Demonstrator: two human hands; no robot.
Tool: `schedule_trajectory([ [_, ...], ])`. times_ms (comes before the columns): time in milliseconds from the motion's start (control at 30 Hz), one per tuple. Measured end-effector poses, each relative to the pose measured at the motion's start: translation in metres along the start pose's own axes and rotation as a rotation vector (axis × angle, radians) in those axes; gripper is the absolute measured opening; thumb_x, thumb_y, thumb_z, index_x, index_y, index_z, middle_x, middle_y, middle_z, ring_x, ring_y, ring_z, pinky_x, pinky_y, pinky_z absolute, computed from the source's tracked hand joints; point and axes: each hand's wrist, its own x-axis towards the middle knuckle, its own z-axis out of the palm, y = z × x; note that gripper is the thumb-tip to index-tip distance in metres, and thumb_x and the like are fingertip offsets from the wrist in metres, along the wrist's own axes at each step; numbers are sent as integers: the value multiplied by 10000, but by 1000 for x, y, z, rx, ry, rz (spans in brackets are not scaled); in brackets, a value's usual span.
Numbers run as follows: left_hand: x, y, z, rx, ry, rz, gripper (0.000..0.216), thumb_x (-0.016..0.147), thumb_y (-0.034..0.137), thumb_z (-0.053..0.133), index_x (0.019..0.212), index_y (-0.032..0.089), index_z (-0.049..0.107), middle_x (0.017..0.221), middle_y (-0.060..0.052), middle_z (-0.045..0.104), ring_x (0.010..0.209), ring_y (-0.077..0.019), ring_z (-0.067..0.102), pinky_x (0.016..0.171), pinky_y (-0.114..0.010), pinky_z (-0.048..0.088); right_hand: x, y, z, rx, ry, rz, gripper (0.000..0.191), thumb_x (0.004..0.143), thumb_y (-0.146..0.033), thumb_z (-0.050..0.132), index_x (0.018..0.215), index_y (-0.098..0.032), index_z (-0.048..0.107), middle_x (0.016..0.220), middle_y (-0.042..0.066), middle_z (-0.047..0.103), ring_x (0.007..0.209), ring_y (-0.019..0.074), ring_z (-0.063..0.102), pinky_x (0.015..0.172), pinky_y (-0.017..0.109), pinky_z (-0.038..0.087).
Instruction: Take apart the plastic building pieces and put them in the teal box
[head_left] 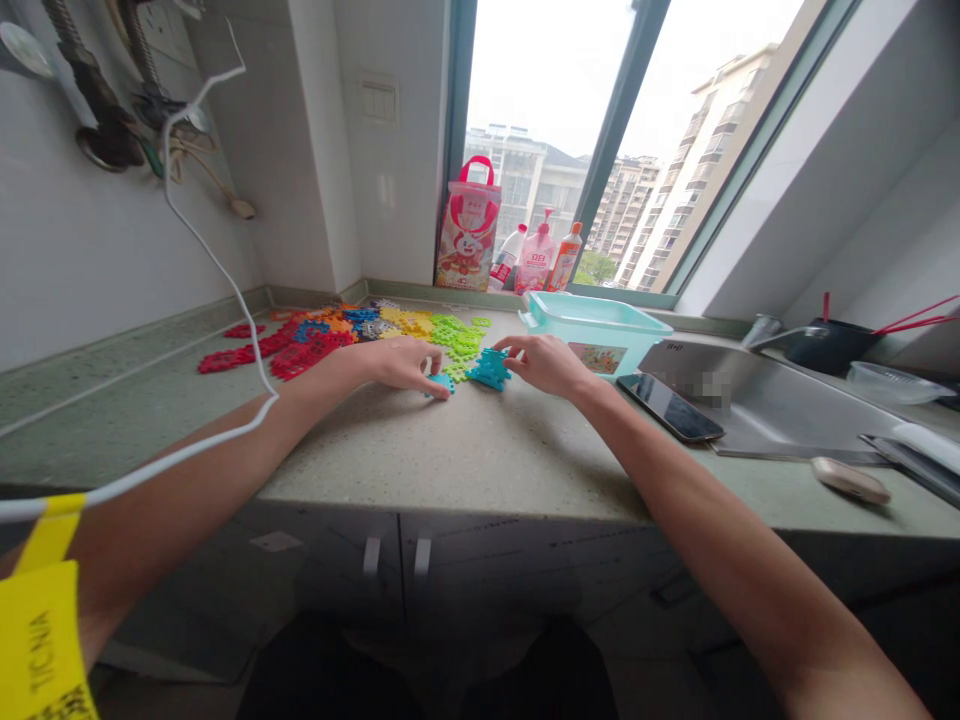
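Note:
Both my arms reach out over a speckled green-grey counter (450, 450). My left hand (401, 362) lies knuckles up with its fingers pinched on a small teal snowflake piece (442, 383). My right hand (546, 363) grips the right side of a cluster of joined teal snowflake pieces (490, 370) resting on the counter. Just behind the hands lie sorted heaps of the same plastic pieces: green (457, 337), yellow (409, 322), blue (361, 316), orange (337, 322) and red (289, 350).
A teal plastic box (592, 325) stands right of the heaps. A dark phone (670, 405) lies at the edge of a steel sink (765, 405). A red-handled bag (469, 235) and bottles (536, 262) stand on the window sill. A white cable (225, 275) hangs at left.

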Motion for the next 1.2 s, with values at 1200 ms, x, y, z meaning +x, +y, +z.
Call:
schedule_trajectory([
  [1200,11,7,16,-78,92,41,621,767,742,737,1145,251,696,873,-23,733,787,-214,663,669,-289,390,-4,-25,-6,235,-67,-149,271,912,-189,702,1151,-223,824,949,38,792,701,117,637,728,247,470],
])
